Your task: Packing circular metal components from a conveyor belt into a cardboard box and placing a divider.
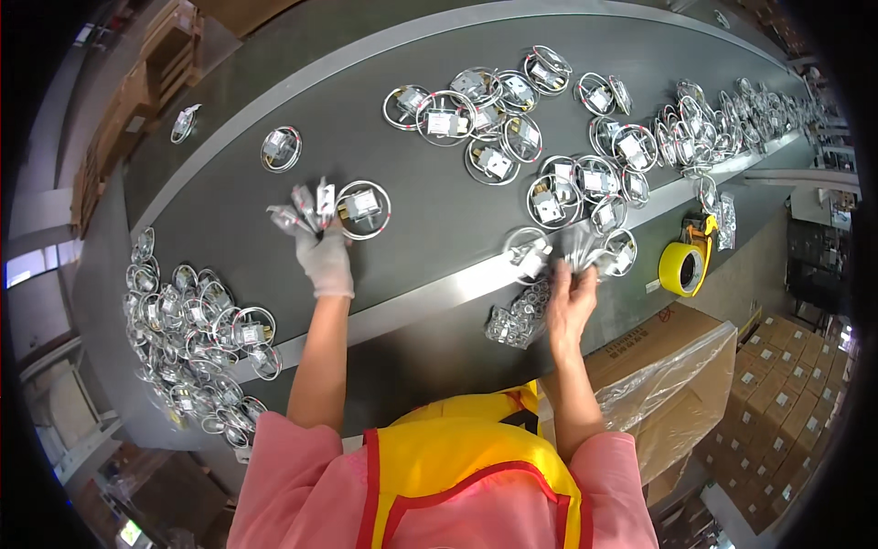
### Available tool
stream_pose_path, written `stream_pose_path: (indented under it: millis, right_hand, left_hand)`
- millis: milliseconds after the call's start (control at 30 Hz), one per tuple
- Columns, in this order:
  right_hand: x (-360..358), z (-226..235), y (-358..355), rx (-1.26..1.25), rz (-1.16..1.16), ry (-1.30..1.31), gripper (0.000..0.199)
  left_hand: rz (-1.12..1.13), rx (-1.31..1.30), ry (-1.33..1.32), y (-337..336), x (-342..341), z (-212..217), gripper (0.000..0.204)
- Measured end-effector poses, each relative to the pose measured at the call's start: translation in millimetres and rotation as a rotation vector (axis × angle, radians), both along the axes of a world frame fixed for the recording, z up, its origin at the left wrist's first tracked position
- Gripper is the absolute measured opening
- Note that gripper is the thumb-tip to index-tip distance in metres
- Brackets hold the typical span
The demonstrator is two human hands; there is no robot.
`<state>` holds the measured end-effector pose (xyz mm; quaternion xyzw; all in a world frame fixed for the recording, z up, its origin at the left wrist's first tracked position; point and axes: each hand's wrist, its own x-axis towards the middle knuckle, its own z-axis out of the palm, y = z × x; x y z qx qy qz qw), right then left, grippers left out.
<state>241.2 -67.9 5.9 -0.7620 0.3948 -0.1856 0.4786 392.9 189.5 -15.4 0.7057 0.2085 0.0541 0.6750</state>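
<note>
Over the left half of the dark conveyor belt [430, 233], a worker's left hand [326, 259], in a white glove, grips a small fan of metal parts [325, 201] between its fingers, their tops pointing toward the far edge and partly blurred by motion. A single wire coil [363, 207] with a metal block inside its ring lies flat just to the right of those fingertips, on the side facing the worker's other hand. Thumb side and ring appear to meet, though whether the fingers have closed on the coil cannot be told. The block's longer side runs roughly across, left to right with a slight tilt, its brass-coloured end turned toward the glove; the left hand is clearly the nearer of the two

At the near edge, the bare right hand [573, 295] pinches a blurred, greyish bunch of parts [578, 242] above the metal rail [407, 305], fingertips aimed toward the far edge. One loose coil [528, 254] lies beside it to the left, another [620, 252] to the right, and a clear bag of small parts [519, 320] sits by the wrist. Farther off, a lone coil [281, 149] rests ahead and left of the glove, toward the far edge, while a heap of coils [197, 306] crowds the belt's left end
</note>
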Motion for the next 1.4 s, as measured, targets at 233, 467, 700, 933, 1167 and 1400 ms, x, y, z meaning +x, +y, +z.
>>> stream_pose_path:
  millis: [233, 467, 700, 933, 1167, 1400]
  right_hand:
    - [42.7, 22.4, 7.3, 0.004, 0.121, -0.21, 0.011]
    - [112.7, -15.8, -51.7, -1.011, 0.381, -0.084, 0.014]
    - [116.3, -19.1, -28.1, -1.014, 0.349, -0.227, 0.02]
    - [55.5, 1.5, 33.5, 0.353, 0.216, -0.288, 0.004]
    - [47.9, 19.4, 10.7, 0.451, 0.021, -0.388, 0.008]
    - [52.0, -22.5, 35.5, -0.775, 0.642, 0.178, 0.016]
  left_hand:
    - [-0.072, 0.58, -0.332, 48.2, -23.1, -45.8, 0.017]
    - [-0.692, 1.288, -0.612, 56.6, -4.4, -22.4, 0.019]
    - [-0.676, 1.364, -0.647, 60.3, -1.6, -21.8, 0.019]
    - [-0.362, 0.452, -0.073, 40.9, 6.0, 2.2, 0.014]
    - [-0.017, -0.062, -0.143, 61.1, 75.6, 45.6, 0.008]
    - [0.046, 1.394, -0.213, 64.7, 115.6, -5.7, 0.028]
